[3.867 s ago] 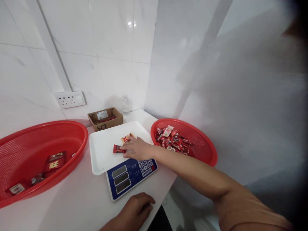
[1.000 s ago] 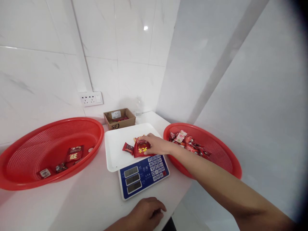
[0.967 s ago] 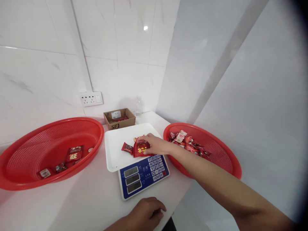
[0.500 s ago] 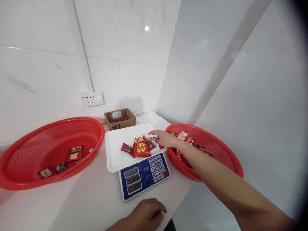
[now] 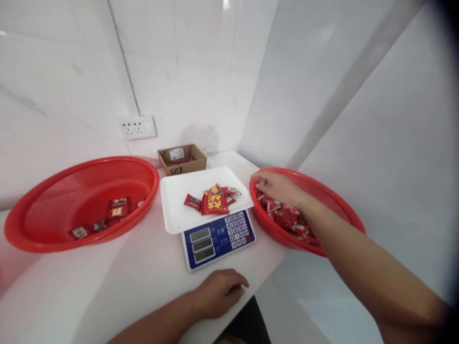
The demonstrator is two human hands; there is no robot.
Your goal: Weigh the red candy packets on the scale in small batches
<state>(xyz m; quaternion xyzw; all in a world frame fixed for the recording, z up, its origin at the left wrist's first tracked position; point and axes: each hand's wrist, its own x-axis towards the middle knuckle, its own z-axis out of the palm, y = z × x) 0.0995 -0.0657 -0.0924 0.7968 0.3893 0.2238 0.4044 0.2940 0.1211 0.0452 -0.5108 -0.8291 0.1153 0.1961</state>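
Observation:
My right hand [image 5: 278, 187] reaches over the right red plastic basket [image 5: 342, 203], with fingers and thumb apart above red-wrapped snack packets [image 5: 283, 215]. It is slightly blurred, and red wrapping shows between finger and thumb. My left hand [image 5: 221, 292] rests on the white table below the scale, fingers loosely bent, thumb apart, nothing in it. On the white tray [image 5: 177, 210] of the digital scale [image 5: 222, 241] lies a small heap: a large red packet with yellow characters [image 5: 215, 203], a small dark-red packet [image 5: 192, 201] and others partly hidden beneath.
At the left stands another red plastic basket [image 5: 43, 205] with a few red packets [image 5: 118, 209] in it. Behind the scale is a small cardboard box [image 5: 190, 166] near the wall. A wall socket [image 5: 138, 127] sits above. The table [image 5: 143, 282] ends at the right front edge.
My right hand has moved right, from the packets on the scale tray to the right basket. The packets stay on the tray. My left hand still rests on the table; the view has tilted down.

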